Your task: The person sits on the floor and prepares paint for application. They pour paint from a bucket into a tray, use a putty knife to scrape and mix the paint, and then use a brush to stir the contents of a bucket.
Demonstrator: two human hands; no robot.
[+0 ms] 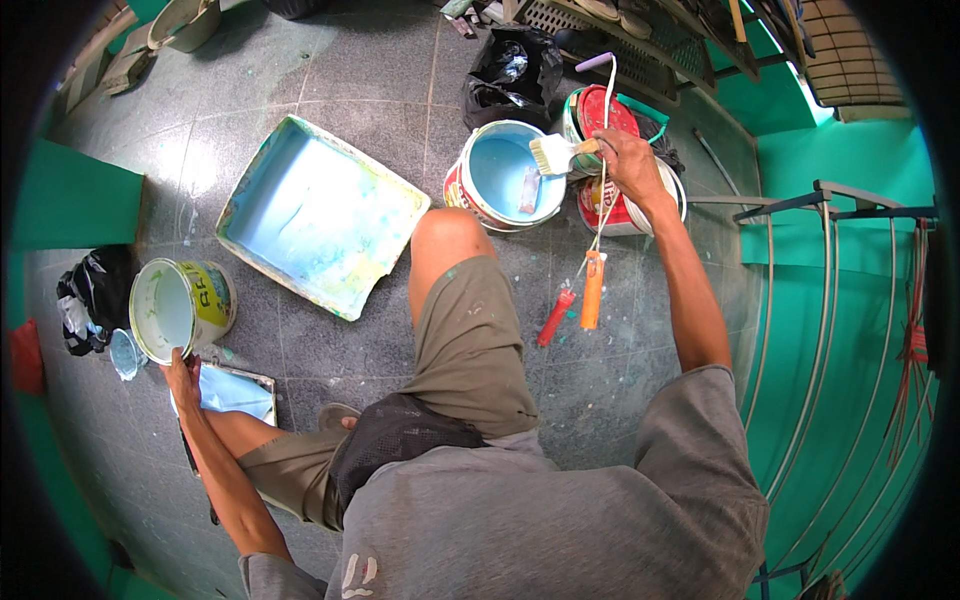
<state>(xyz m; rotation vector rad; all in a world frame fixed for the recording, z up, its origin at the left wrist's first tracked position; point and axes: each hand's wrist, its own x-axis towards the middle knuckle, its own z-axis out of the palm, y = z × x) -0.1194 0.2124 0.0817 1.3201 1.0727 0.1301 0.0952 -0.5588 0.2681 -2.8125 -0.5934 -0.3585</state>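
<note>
My right hand (632, 168) is closed around the handle of a paintbrush (553, 154) with pale bristles. The brush is held over the right rim of a white bucket (468, 200) of light blue paint, in which a small pale object (529, 190) shows. At the left, my left hand (182, 380) grips the near rim of a yellow-labelled bucket (212, 300) that is tilted and has pale liquid inside. Just below my right hand are two paint rollers, one with an orange handle (593, 292), the other with a red handle (556, 318).
A large paint tray (330, 300) coated light blue lies in front of my knee. More paint buckets (640, 215) and a black bag (512, 75) stand beyond. A smaller blue tray (240, 392) is beside my left leg; a metal rack (825, 300) stands right.
</note>
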